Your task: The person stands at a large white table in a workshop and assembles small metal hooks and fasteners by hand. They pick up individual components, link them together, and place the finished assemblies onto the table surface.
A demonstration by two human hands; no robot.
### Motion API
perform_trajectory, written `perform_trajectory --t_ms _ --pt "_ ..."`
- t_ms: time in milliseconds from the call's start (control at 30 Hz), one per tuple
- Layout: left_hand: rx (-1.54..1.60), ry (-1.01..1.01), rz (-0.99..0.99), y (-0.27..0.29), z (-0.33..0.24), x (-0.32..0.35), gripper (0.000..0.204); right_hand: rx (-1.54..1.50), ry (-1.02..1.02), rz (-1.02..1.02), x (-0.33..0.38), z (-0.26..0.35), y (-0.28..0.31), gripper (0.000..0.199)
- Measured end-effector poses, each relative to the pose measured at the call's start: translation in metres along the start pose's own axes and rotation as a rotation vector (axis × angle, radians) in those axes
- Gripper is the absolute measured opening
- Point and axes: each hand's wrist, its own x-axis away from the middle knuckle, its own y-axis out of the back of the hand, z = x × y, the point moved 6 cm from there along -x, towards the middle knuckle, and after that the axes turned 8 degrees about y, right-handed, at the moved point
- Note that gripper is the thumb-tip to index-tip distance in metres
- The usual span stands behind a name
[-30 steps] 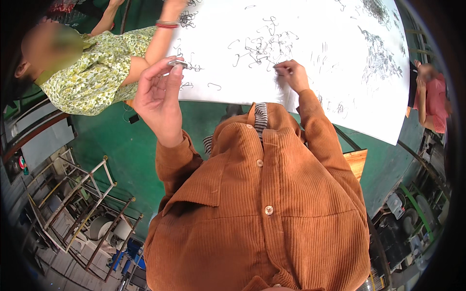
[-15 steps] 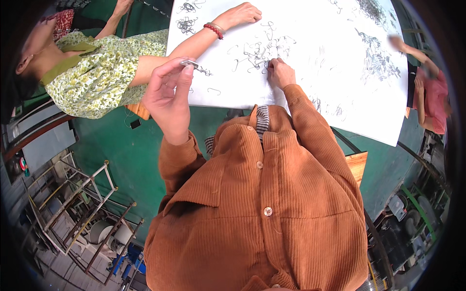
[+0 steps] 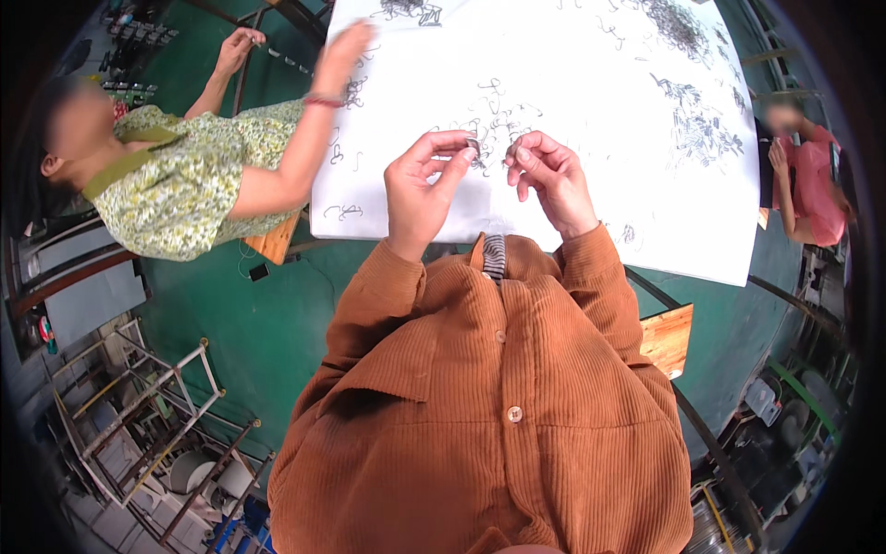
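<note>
Both my hands are raised over the near edge of the white tabletop (image 3: 591, 102), their fingertips a short way apart. A small dark metal piece (image 3: 473, 146) is pinched between thumb and fingers of my left hand (image 3: 417, 192). Its lower end merges with the hooks behind, so its full shape is hard to make out. My right hand (image 3: 560, 185) pinches thumb against fingers on a small dark piece, mostly hidden, that looks like a wire hook. Behind and between the hands lies a loose scatter of thin, dark, curved wire hooks (image 3: 498, 115).
At left a co-worker in a green patterned top (image 3: 175, 194) reaches over the table; their other hand holds a thin strand (image 3: 284, 60). More hooks (image 3: 697, 125) lie at right, others (image 3: 343, 212) near the left edge. A person in pink (image 3: 814, 189) is at far right.
My left hand has moved right, closer to my right hand. My right hand has lifted off the hook scatter. The co-worker's near arm has drawn back to the left.
</note>
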Motion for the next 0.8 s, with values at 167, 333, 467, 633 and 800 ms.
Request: perform_trajectory --t_ms 167,333,467,633,800 --pt "-0.07 -0.051 0.026 -0.022 -0.015 -0.009 0.018 0.238 0.114 -0.125 -0.002 0.02 0.006 0.01" --pt "-0.138 -0.062 0.02 -0.025 -0.012 -0.014 0.017 1.35 0.204 -0.189 0.005 0.001 0.043 0.012" --pt "-0.157 -0.013 0.017 -0.023 -0.011 -0.016 0.018 0.73 0.116 -0.2 0.003 0.024 0.022 0.011" --pt "-0.141 -0.034 0.049 -0.026 -0.024 -0.012 0.018 0.292 0.291 -0.137 -0.002 0.051 -0.019 0.008" --pt "-0.136 -0.071 0.082 -0.033 -0.038 -0.011 0.019 0.267 0.296 -0.183 -0.001 0.058 -0.027 0.006"
